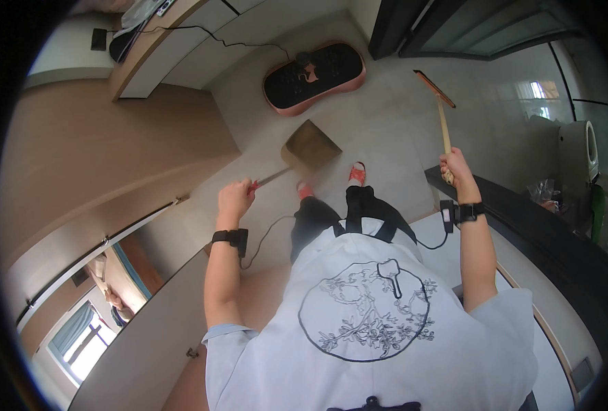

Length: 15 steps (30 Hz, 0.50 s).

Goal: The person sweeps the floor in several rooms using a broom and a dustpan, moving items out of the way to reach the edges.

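Observation:
My left hand point(234, 200) is closed around the red-tipped grip of a dustpan. The brown, box-shaped dustpan point(311, 147) is at or just above the pale floor, in front of my feet, slightly blurred. Out to the right, my right hand point(457, 166) wraps round the pale yellow handle of a long-handled broom point(445, 130). Its narrow orange head with a dark edge points away from me, well to the right of the dustpan. Whether that head touches the floor I cannot tell.
A black and pink vibration plate point(314, 74) stands on the floor ahead, its cable running to the left counter. Wooden cabinetry point(112, 130) lines the left. A dark glass door point(482, 31) is at the far right, and a white toilet point(578, 147) stands beyond a dark ledge point(523, 219).

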{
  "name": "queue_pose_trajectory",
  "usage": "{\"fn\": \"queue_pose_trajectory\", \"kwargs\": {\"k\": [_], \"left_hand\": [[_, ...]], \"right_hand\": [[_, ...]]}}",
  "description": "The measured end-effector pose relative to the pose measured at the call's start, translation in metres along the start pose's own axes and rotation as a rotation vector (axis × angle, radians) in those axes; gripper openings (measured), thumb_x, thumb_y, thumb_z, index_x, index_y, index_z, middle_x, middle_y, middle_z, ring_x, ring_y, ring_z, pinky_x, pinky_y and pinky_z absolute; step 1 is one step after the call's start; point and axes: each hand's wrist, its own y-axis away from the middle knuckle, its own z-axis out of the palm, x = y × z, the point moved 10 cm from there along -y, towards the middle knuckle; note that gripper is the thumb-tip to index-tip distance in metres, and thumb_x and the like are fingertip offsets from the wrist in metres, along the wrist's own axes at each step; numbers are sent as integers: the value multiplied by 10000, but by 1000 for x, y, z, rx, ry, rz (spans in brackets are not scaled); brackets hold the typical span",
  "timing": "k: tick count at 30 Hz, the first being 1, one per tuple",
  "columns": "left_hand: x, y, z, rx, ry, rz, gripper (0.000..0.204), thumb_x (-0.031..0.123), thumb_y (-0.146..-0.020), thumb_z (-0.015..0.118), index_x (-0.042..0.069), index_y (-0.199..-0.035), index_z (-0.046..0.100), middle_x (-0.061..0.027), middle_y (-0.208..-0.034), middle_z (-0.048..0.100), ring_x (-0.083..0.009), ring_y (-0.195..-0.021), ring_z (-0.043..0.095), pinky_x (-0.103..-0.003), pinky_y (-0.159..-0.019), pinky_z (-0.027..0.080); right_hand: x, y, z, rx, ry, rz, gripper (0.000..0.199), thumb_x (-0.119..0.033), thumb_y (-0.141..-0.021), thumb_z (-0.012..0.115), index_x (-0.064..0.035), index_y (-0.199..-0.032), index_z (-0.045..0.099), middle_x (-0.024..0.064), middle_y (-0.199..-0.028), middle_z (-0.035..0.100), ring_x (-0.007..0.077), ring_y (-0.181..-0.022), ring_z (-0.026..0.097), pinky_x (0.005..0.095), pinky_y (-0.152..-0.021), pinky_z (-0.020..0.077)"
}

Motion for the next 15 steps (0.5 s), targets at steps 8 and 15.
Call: {"fn": "queue_pose_trajectory", "kwargs": {"k": [8,15], "left_hand": [[16,17,8,-41,-4,-38,72,173,-673,541,105,-686,521,-110,-619,547,-277,-589,548,-375,-502,433],[54,2,4,35,38,10,68,151,-658,533,93,-693,526,-105,-616,556,-278,-584,552,-375,-507,439]], "right_hand": [[127,-17,63,-276,780,100,612,-65,-697,385,71,-1210,80,153,-700,506,203,-521,508,327,-421,407],[133,94,115,-540,674,145,505,-12,-693,432,30,-1148,216,94,-618,472,150,-405,449,280,-364,375]]}}
